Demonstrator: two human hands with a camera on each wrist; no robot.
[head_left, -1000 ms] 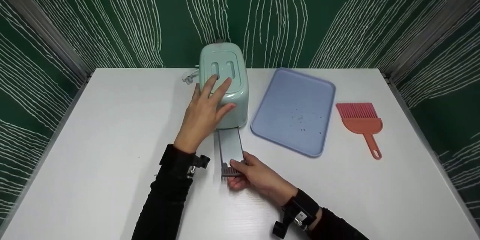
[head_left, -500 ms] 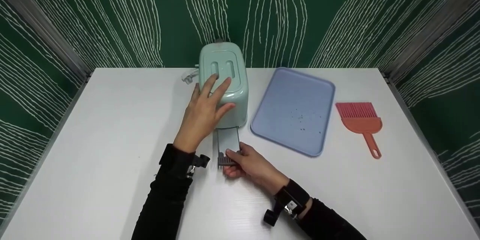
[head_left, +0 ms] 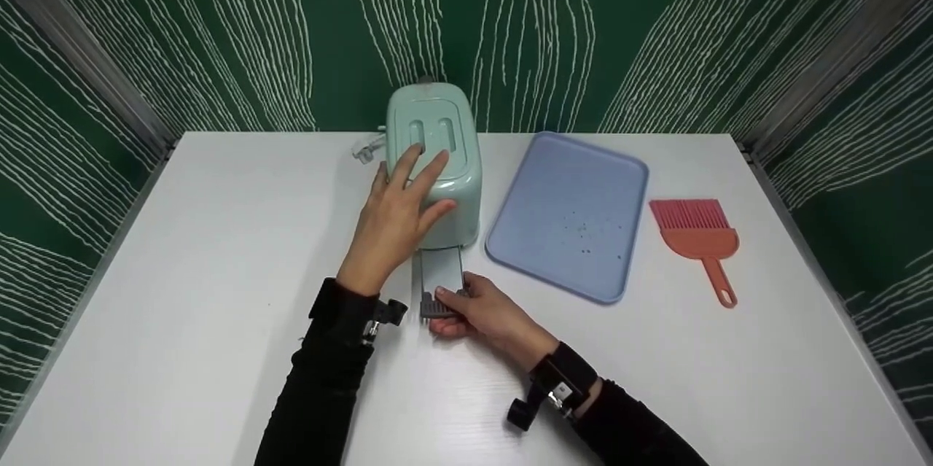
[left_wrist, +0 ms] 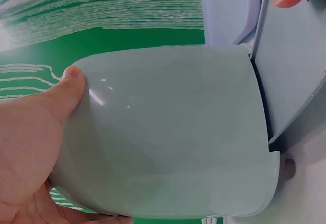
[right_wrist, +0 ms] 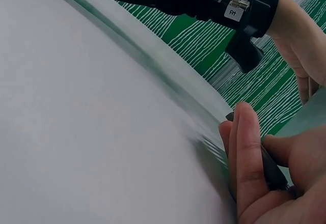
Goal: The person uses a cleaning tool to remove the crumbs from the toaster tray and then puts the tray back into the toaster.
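A mint-green toaster [head_left: 452, 196] stands at the back of the white table, its long side running front to back. My left hand [head_left: 390, 225] rests on its top with the fingers spread; the left wrist view shows the thumb along the edge of the glossy end of the toaster [left_wrist: 168, 127]. A flat crumb tray [head_left: 442, 269] with a grey ribbed handle sticks out from the low front of the toaster. My right hand [head_left: 488, 309] pinches that handle, thumb above and fingers below. In the right wrist view part of the dark handle [right_wrist: 273, 170] shows between the fingers.
Right of the toaster lies a blue rectangular tray [head_left: 561, 189] with dark crumbs scattered on it. A red hand brush [head_left: 700, 241] lies further right. A plug [head_left: 368, 149] is beside the toaster's left side. Green walls with white lines enclose the table.
My right hand has moved away from me and slightly left, sliding the crumb tray further into the toaster, so less of it sticks out. My left hand has stayed in place.
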